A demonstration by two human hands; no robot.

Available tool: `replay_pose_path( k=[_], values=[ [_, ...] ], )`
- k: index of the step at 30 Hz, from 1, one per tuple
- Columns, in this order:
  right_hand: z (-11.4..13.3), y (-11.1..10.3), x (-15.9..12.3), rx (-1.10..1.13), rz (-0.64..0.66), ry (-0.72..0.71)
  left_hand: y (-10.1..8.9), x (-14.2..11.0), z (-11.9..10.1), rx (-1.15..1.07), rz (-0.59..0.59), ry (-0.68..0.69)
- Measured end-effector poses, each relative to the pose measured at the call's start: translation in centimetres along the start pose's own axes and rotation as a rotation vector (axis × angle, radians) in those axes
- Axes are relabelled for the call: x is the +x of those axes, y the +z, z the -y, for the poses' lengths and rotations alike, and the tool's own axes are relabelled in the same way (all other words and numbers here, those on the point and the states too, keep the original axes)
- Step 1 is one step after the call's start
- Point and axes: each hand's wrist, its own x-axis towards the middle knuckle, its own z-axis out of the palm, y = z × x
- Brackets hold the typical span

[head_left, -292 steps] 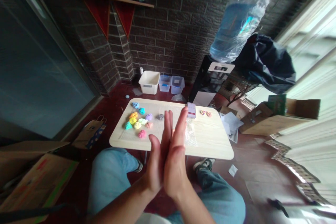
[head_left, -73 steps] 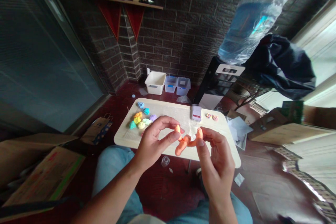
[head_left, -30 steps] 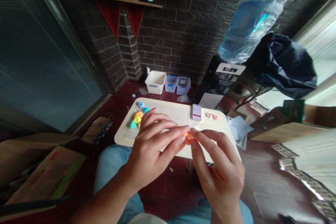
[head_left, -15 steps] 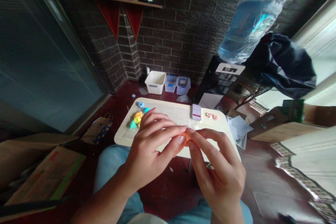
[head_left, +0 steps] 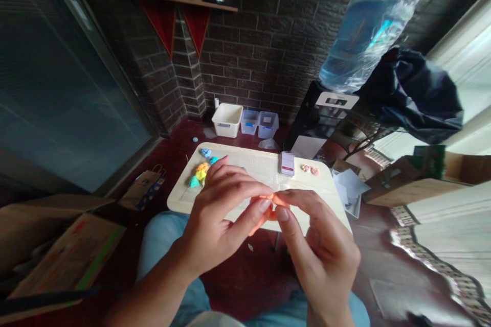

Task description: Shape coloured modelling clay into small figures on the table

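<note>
Between my two hands, above the near edge of the small table (head_left: 318, 196), is a piece of orange modelling clay (head_left: 273, 213). My left hand (head_left: 218, 214) pinches its left side between thumb and fingers. On the other side, my right hand (head_left: 320, 245) has its thumb and index finger closed on the clay. The fingers cover much of it, so its full shape is hidden. Beyond my left hand lie colourful clay lumps: a blue one (head_left: 206, 153), a yellow one (head_left: 201, 171) and a green one (head_left: 194, 182).
A phone (head_left: 287, 163) lies at the table's far side, with two small decorated pieces (head_left: 310, 169) to its right. Behind stand a white bin (head_left: 227, 121), clear boxes (head_left: 259, 123) and a water dispenser (head_left: 320, 117). Cardboard boxes flank both sides.
My right thumb and index finger have shifted on the clay, the index finger now lying flatter across its top. More orange shows between the thumbs. My left hand stays nearly in place.
</note>
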Motion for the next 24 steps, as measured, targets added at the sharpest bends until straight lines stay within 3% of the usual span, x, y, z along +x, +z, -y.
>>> replay_pose_path(
  k=[8,10,13,17,20,24],
  values=[
    [0.0,-0.3,0.2,-0.035,0.026,0.014,-0.2,0.0,0.0,0.008,0.011,0.020],
    [-0.1,-0.3,0.4,-0.031,0.044,0.045,-0.1,0.0,0.2,-0.049,0.006,-0.033],
    [-0.7,-0.4,0.8,0.037,0.080,0.185,0.6,0.1,1.4,-0.328,0.045,-0.347],
    [-2.6,-0.4,0.7,0.167,-0.016,0.438,2.4,-0.1,4.2,-0.907,0.029,-0.823],
    [-4.2,0.1,-0.3,0.257,-0.015,0.624,3.8,-0.6,6.0,-1.168,-0.093,-0.973],
    [-5.4,1.2,-1.7,0.497,0.036,0.777,5.0,-1.6,6.7,-1.313,-0.168,-1.032]
  ],
)
